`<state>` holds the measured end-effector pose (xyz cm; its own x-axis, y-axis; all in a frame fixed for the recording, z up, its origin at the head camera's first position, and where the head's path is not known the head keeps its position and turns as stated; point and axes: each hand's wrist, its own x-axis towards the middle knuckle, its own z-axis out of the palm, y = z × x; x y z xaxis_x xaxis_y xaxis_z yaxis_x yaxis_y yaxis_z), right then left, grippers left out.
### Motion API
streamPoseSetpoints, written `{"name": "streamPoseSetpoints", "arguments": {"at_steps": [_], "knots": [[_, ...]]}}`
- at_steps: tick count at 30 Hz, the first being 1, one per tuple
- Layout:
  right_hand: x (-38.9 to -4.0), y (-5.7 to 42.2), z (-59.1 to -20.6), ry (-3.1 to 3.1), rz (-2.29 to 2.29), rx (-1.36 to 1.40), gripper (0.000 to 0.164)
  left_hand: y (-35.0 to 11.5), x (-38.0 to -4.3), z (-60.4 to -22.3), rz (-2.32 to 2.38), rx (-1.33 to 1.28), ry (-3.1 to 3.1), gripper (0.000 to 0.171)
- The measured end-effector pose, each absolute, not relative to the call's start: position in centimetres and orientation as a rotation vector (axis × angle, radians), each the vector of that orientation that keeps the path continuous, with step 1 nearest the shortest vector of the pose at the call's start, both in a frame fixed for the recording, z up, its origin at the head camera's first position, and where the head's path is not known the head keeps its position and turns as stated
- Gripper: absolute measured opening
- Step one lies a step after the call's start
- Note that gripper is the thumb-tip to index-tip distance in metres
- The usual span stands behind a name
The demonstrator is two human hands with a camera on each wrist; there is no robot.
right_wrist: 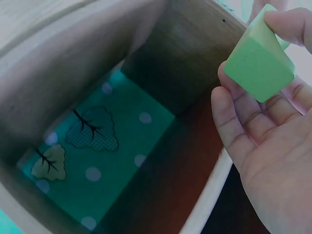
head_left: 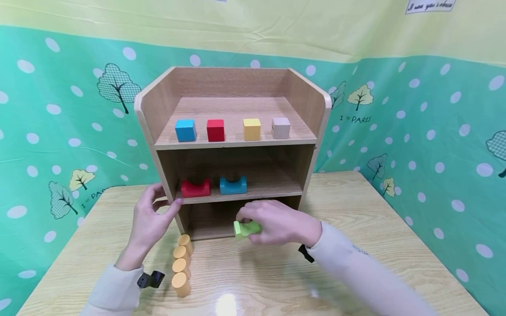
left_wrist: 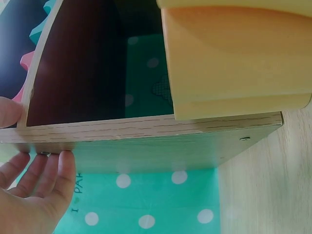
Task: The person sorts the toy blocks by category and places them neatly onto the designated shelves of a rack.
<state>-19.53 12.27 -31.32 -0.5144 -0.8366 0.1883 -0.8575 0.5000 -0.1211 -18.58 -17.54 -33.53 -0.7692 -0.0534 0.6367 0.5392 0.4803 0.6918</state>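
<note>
My left hand point(head_left: 148, 221) holds the left side panel of the small wooden shelf point(head_left: 233, 80). In the left wrist view its thumb point(left_wrist: 9, 112) lies at the panel's front edge, with the fingers against the outer face. My right hand point(head_left: 276, 221) pinches a light green arch-shaped block point(head_left: 242, 229) in front of the bottom compartment. The right wrist view shows that green block point(right_wrist: 261, 63) between thumb and fingers. On the middle shelf sit a red arch block point(head_left: 196, 189) and a blue arch block point(head_left: 233, 186), curved hollows facing up.
Along the top shelf's front stand a blue cube point(head_left: 186, 131), a red cube point(head_left: 215, 131), a yellow cube point(head_left: 251, 130) and a grey cube point(head_left: 280, 128). Several wooden cylinders point(head_left: 181, 285) form a row on the table point(head_left: 395, 245), front left of the shelf. A dotted curtain point(head_left: 419, 127) hangs behind.
</note>
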Motion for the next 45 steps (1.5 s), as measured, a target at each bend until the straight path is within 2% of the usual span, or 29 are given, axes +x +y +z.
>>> {"name": "streamPoseSetpoints", "arguments": {"at_steps": [21,32,40,45], "knots": [[-20.8,15.9,-26.6,-2.656,0.325,1.229,0.031,-17.4,-18.5,-33.4,-1.285,-0.401,-2.139,0.044],[-23.2,16.3,-25.7,-2.75,0.379,1.144,0.033,-18.7,-20.5,-36.0,-1.277,-0.36,-2.163,0.05],[-23.9,15.8,-25.4,-2.826,0.358,1.097,0.036,-17.5,-18.7,-33.6,-1.289,-0.405,-2.134,0.045],[-24.3,15.5,-25.4,-2.872,0.343,1.073,0.036,-17.5,-18.6,-33.6,-1.289,-0.395,-2.14,0.045]]}}
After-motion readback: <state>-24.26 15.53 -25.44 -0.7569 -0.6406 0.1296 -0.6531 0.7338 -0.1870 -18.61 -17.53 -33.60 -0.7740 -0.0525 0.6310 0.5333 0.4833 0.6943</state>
